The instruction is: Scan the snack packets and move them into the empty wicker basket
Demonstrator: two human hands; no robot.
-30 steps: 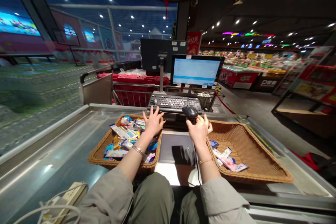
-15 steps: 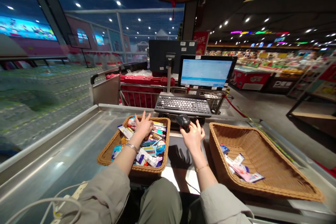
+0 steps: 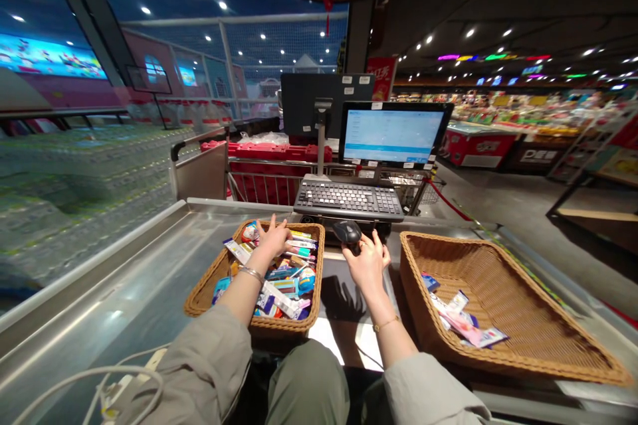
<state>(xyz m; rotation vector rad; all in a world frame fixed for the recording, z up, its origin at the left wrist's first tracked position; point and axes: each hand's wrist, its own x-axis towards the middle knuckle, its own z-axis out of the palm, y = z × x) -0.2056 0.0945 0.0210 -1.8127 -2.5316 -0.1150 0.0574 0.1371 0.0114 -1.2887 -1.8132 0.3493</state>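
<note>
My left hand (image 3: 272,240) reaches into the left wicker basket (image 3: 203,290), fingers spread over the heap of small colourful packets (image 3: 288,273) inside. My right hand (image 3: 367,261) is closed round the handle of a black barcode scanner (image 3: 347,232), held upright just in front of the keyboard (image 3: 349,199). A cable runs from the scanner down along my right forearm. The right wicker basket (image 3: 518,309) holds a few packets (image 3: 466,323) at its near left side.
A lit monitor (image 3: 393,135) stands behind the keyboard, with a second dark screen (image 3: 312,101) to its left. The steel counter (image 3: 124,292) stretches left. A power strip with white cables (image 3: 117,388) lies at the near left. Red shopping carts (image 3: 272,169) stand behind.
My left hand moved left from the basket's far right corner to over the packets, and the view shifted. My right hand has kept hold of the scanner.
</note>
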